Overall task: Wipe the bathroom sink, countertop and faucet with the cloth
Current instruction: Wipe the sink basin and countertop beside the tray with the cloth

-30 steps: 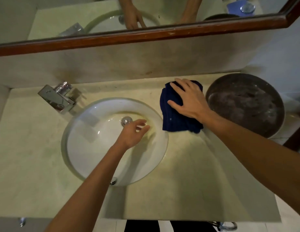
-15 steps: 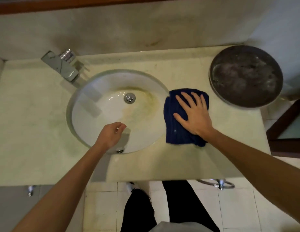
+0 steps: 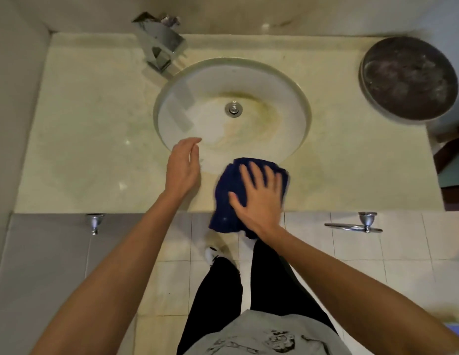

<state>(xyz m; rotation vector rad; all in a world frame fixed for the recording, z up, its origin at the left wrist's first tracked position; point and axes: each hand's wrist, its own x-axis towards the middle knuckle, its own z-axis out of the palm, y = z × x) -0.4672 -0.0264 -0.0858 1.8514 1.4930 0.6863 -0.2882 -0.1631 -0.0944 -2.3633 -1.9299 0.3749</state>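
This was a bathroom: a round white sink with a drain was sunk in a pale stone countertop, a chrome faucet stood at its far left, and tiled floor lay near.

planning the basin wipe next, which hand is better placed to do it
Right, probably: the right hand already presses the cloth flat by the sink rim; the left hand is bare.
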